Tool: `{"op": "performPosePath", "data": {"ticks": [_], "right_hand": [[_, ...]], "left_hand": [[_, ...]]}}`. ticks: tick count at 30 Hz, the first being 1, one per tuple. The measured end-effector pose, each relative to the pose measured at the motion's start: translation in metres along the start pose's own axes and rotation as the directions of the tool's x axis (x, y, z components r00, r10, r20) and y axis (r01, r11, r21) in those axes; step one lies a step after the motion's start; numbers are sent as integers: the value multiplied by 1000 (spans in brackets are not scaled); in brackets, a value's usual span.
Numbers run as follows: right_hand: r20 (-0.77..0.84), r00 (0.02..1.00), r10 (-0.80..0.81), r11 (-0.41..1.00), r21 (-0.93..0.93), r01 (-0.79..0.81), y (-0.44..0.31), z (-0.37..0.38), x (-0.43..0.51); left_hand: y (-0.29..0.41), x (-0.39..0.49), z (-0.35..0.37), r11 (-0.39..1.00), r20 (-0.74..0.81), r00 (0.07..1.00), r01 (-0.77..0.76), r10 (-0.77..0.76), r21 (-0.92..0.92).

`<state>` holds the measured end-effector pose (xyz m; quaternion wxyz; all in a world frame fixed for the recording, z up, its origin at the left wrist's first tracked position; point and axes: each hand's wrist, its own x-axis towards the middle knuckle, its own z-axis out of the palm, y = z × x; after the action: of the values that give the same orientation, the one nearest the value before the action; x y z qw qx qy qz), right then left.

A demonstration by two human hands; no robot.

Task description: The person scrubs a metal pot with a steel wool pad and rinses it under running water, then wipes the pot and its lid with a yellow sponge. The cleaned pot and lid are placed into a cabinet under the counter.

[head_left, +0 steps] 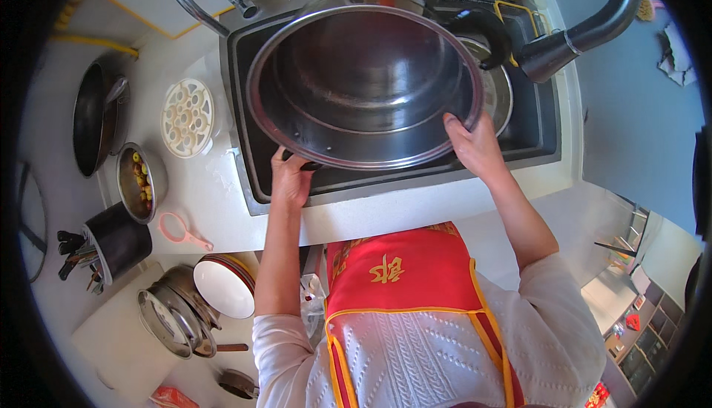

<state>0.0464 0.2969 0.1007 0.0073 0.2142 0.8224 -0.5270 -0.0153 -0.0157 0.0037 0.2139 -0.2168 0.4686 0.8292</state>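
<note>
A large stainless steel pot [356, 74] is held above the dark sink [537, 141], its open mouth tilted towards me. My left hand [290, 180] grips the black handle at its lower left. My right hand [473, 144] holds the rim at the lower right, thumb over the inner edge. A second black handle [495, 35] juts out at the pot's upper right. Inside, the wall looks wet and shiny, and no food shows. Partly hidden behind the pot, a round metal vessel [502, 99] sits in the right part of the sink.
A black faucet [578, 29] reaches in from the right; a chrome tap [189, 2] stands at upper left. Left on the counter are a cream perforated rack [187, 118], a steel bowl of small fruit [125, 182], a pink strainer [181, 230], a wok [89, 118] and a utensil holder [122, 241].
</note>
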Motion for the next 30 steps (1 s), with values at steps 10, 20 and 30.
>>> {"op": "performPosePath", "data": {"ticks": [10, 20, 30], "right_hand": [[39, 997, 59, 993, 95, -63, 43, 7, 12], [267, 894, 360, 438, 798, -415, 105, 51, 19], [346, 895, 283, 0, 933, -361, 68, 150, 36]], "left_hand": [[22, -3, 8, 996, -10, 998, 67, -67, 57], [92, -49, 91, 769, 172, 922, -384, 346, 512], [123, -70, 160, 83, 473, 593, -676, 651, 732]]}}
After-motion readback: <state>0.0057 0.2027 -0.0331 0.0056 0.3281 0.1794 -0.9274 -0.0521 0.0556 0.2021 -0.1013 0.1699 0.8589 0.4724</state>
